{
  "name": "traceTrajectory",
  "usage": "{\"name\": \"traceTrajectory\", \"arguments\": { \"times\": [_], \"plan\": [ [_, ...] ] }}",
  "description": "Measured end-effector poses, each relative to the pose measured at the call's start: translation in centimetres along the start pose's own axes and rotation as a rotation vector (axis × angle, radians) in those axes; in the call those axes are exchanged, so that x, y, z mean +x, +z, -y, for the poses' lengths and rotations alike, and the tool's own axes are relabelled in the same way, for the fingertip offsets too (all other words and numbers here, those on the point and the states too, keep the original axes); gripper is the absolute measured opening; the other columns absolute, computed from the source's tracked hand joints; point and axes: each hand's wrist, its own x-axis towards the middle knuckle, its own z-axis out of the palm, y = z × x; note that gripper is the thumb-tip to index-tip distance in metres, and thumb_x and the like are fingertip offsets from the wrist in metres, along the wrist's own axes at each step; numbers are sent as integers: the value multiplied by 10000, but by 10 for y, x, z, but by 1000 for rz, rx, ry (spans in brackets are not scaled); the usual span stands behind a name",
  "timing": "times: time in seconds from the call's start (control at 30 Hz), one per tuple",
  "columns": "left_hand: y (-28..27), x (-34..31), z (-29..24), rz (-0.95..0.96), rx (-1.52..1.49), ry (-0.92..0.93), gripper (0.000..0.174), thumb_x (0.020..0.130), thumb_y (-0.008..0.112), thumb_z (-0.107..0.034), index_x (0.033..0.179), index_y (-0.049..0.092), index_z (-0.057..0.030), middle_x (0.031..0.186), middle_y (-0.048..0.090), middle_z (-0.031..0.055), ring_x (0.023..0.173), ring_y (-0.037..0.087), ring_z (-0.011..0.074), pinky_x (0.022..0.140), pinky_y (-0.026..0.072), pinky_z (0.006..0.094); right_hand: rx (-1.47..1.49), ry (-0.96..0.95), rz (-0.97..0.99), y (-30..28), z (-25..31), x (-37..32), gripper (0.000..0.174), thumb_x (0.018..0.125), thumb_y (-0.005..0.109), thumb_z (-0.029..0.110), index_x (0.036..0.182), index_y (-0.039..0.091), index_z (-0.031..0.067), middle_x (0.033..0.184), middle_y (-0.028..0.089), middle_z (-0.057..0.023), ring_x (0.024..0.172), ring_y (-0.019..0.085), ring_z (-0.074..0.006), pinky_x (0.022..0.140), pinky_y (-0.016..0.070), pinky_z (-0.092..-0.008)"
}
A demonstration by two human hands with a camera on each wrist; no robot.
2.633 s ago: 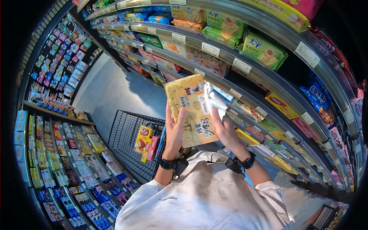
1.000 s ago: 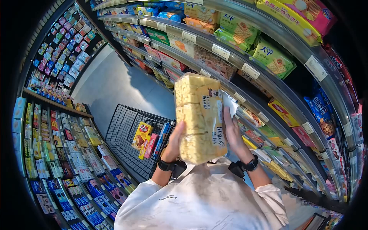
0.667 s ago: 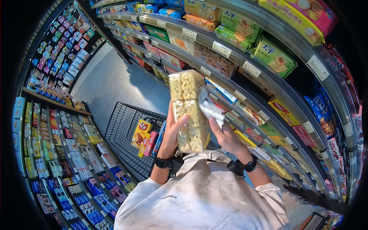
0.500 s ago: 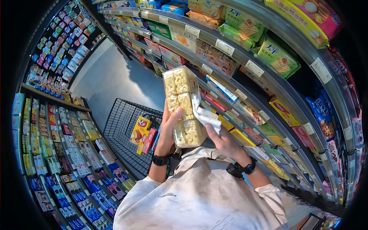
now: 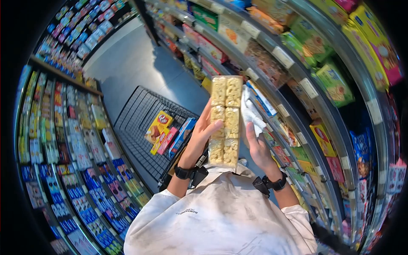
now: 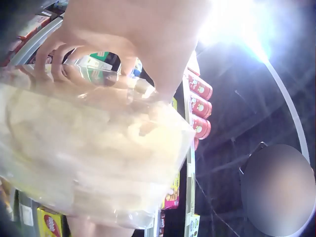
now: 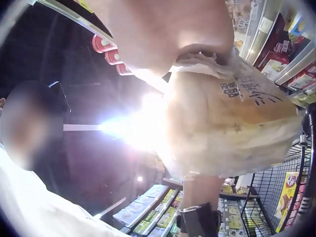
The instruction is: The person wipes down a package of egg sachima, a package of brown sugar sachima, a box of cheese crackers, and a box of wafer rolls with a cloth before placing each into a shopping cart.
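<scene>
A long clear pack of pale yellow biscuits (image 5: pixel 225 120) stands upright in front of me, held between both hands. My left hand (image 5: pixel 203 135) grips its left side, thumb across the front. My right hand (image 5: pixel 256 146) holds the right side, where a silvery white flap of wrapper (image 5: pixel 251 112) sticks out. In the left wrist view the fingers (image 6: pixel 58 59) curl over the clear pack (image 6: pixel 89 158). The right wrist view shows the pack (image 7: pixel 232 123) from below, with printed characters, under my right hand (image 7: pixel 182 39).
A black wire shopping cart (image 5: pixel 140 127) stands ahead on the left, holding a yellow box (image 5: pixel 157 126), a red box and a blue box. Stocked snack shelves (image 5: pixel 297 76) curve along the right, more shelves (image 5: pixel 68 127) on the left. Grey aisle floor (image 5: pixel 131 59) runs ahead.
The pack has been turned in my hands from its printed face to its clear edge showing the biscuits. My view has tilted, and both hands have kept hold.
</scene>
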Motion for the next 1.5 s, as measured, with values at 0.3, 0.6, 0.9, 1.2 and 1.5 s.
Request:
{"name": "traceTrajectory", "arguments": {
  "times": [0.3,0.6,0.9,1.2,1.5],
  "plan": [
    [-65,-10,0,-379,134,86,833,918,747,-252,1603,286,-146,1534,416,176,1207,594,190,1004,492,329,14,178,252,27,-18,0,602,1079,460,421,1459,423,-45,1427,508,-122,1323,451,-210,1142,293,-322],
    [-112,-41,-13,-503,351,169,813,826,838,-209,1513,437,-44,1401,570,146,1223,591,189,1043,475,325,139,88,47,50,-27,46,537,1091,447,363,1426,454,-57,1387,548,-122,1264,518,-169,1077,381,-296],
    [-113,-52,10,-468,393,84,724,777,867,-182,1416,563,-27,1292,646,139,1120,636,163,976,510,316,-570,-488,536,91,-22,71,466,955,590,54,1413,515,3,1561,395,-204,1456,357,-368,1184,306,-426],
    [-188,-83,-11,-836,268,6,743,853,802,-249,1486,467,-48,1240,677,137,979,712,188,791,575,282,-356,207,916,62,-38,49,433,1069,464,304,1312,556,-43,1074,679,-258,937,642,-388,876,482,-399],
    [-349,-124,36,-1056,-158,-88,638,885,720,-396,1415,530,-95,1159,671,85,841,708,174,483,508,246,-255,346,682,36,-57,38,470,1073,449,336,1300,566,-58,1085,685,-247,984,634,-381,903,473,-395]
  ]
}}
